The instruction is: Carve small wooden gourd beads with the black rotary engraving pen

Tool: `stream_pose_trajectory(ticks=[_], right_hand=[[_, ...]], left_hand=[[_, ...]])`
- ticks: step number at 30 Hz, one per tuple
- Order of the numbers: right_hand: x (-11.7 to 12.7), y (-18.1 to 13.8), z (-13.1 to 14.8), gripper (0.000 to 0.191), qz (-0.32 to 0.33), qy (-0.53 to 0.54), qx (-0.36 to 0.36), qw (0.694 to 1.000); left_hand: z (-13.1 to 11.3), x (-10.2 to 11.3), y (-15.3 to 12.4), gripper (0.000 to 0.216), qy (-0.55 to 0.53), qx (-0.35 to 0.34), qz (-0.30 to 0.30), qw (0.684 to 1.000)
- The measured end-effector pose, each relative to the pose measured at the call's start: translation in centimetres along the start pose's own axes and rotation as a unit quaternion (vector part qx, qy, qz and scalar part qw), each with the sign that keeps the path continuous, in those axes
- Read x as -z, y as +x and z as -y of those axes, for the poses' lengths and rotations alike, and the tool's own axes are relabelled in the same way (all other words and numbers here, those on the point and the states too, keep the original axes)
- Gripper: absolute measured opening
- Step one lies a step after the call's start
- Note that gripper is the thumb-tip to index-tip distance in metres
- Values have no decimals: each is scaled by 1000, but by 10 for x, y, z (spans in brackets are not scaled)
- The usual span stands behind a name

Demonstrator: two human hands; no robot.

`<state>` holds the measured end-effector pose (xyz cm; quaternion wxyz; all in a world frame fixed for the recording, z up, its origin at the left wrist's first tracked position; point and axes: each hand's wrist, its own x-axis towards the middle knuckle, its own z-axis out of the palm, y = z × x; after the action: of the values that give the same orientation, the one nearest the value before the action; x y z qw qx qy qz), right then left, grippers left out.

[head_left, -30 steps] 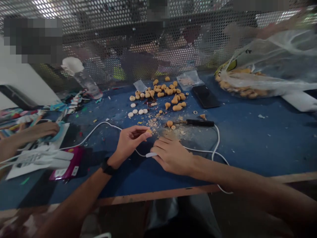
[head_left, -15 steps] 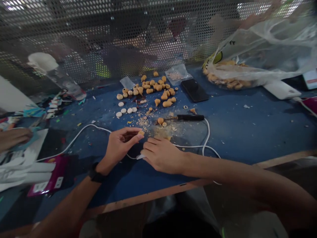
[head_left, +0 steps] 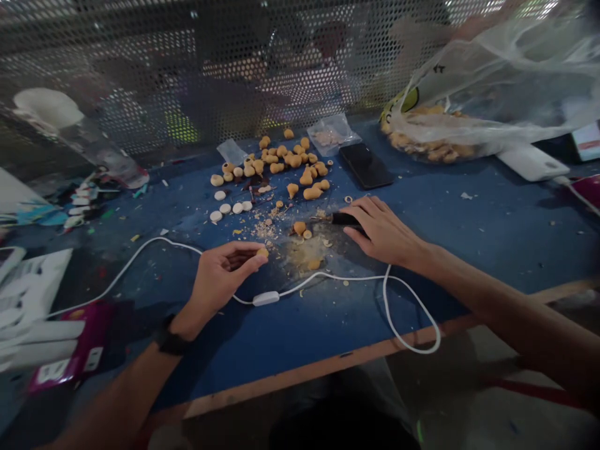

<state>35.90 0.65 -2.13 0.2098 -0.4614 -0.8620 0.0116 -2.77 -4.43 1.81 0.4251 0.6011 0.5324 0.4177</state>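
You are pinching a small tan piece (head_left: 262, 252) between the thumb and fingers (head_left: 250, 261) of your left hand (head_left: 216, 279), holding it just above the blue worktop (head_left: 469, 237). Your right hand (head_left: 382, 232) is lying over the black tool handle (head_left: 341, 219), fingers (head_left: 363, 209) spread across it; whether they are closing around it cannot be told.

Between your hands, a patch of pale shavings (head_left: 300, 251) is covering the worktop, with a couple of loose tan pieces (head_left: 300, 227) sitting at its far edge. A white cable (head_left: 328, 277) with an inline switch (head_left: 265, 298) is trailing just beyond your left hand and looping under your right wrist.

Farther back, a heap of tan pieces (head_left: 290, 161) and a short row of white discs (head_left: 229, 208) are lying near a dark phone (head_left: 365, 165) and two small clear packets (head_left: 330, 134). A large plastic bag (head_left: 469, 106), holding many more tan pieces, is slumping at the far right against the mesh screen (head_left: 187, 62).

Judging by the shavings, some pieces have likely been worked already, and the full bag suggests plenty is waiting.
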Motion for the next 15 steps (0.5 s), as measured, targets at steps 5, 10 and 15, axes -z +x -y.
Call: stream_pose_trajectory(ticks=[5, 10, 15], right_hand=[[-10, 2, -1, 32, -19, 14, -24, 999], [5, 5, 0, 34, -66, 41, -66, 995], [28, 25, 12, 30, -112, 136, -111, 978]], left_hand=[[-1, -1, 1, 43, -9, 14, -10, 1000], [0, 0, -2, 50, 9, 10, -16, 1000], [-2, -4, 1, 54, 6, -3, -31, 999]])
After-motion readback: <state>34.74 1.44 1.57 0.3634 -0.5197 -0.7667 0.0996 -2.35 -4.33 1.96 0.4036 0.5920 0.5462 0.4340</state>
